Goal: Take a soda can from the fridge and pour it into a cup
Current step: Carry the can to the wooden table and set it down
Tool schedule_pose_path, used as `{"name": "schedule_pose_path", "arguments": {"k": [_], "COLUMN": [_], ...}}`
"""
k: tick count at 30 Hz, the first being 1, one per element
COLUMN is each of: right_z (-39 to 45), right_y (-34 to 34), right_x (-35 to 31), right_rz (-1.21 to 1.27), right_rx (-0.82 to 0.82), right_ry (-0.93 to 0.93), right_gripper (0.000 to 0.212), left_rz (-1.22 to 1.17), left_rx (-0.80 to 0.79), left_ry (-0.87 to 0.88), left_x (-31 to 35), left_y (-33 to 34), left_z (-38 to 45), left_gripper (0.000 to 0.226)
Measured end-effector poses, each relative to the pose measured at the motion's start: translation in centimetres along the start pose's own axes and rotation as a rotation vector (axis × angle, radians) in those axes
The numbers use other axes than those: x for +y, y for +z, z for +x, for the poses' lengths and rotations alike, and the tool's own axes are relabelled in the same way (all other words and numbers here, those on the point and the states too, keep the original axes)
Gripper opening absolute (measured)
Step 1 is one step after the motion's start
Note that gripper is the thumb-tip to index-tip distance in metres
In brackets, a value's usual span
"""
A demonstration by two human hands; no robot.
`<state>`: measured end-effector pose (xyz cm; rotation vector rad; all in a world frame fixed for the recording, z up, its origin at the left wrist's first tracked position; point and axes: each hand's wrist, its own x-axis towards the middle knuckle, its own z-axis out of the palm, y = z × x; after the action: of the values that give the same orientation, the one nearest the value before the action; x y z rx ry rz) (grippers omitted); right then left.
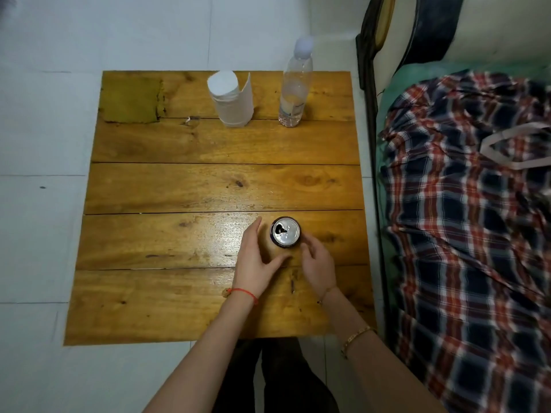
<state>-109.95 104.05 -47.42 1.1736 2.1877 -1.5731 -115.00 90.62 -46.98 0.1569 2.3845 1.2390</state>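
Near the front edge of the table (pixel 149 189), right of its centre line, the soda can (pixel 285 232) stands upright with its top already opened; the mouth hole shows dark against the silver lid. The left hand (pixel 256 263) sits just beside the can on its left, fingers extended and relaxed, the thumb reaching under toward the can's base; whether any finger actually touches the can wall cannot be determined. The right hand (pixel 317 268) sits at the can's right and near side, fingers loosely curled and close against the can; a firm grasp is not evident, and contact is uncertain.

Step in hand, as judged: the can is out of the fridge, set down and opened; pouring has not begun. No cup is visible on the table. Toward the back edge stand a roll of tissue paper (pixel 231 98), about mid-width, and a clear plastic bottle (pixel 295 84), nearer the back right corner; both are well apart from the can. A dull green patch (pixel 131 99) occupies the back left corner. Beyond the right edge lies a plaid cloth (pixel 465 204) on a bed.

Next move, as judged: locate a cup and place it near the can, then close one hand fully around the can wall, lift, and tilt slowly with the mouth hole lowest. The open can is liable to spill if knocked
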Motion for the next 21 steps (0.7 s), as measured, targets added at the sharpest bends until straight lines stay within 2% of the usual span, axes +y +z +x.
{"name": "schedule_pose_path", "arguments": {"k": [7, 11, 17, 21], "right_z": [-4.4, -7.7, -12.9, -16.5], "right_y": [-3.7, -5.7, -6.7, -6.1], "right_x": [-3.1, -5.8, -9.8, -12.8], "right_rz": [-0.340, -0.491, -0.598, -0.623], "right_rx": [-0.051, -0.064, -0.128, -0.174], "right_ry": [-0.144, -0.292, -0.462, -0.597], "right_gripper": [0.045, 0.047, 0.048, 0.047], "left_rz": [0.226, 0.296, 0.329, 0.335], "left_rx": [-0.057, -0.019, 0.069, 0.168], "left_ry": [0.026, 0.081, 0.164, 0.146], "left_x": [1.4, 3.4, 5.9, 7.0], "left_y": [-6.9, -11.9, -17.8, -21.6], "left_z": [-4.5, -7.7, -13.6, -18.6], "left_gripper": [0.060, 0.046, 0.039, 0.039]}}
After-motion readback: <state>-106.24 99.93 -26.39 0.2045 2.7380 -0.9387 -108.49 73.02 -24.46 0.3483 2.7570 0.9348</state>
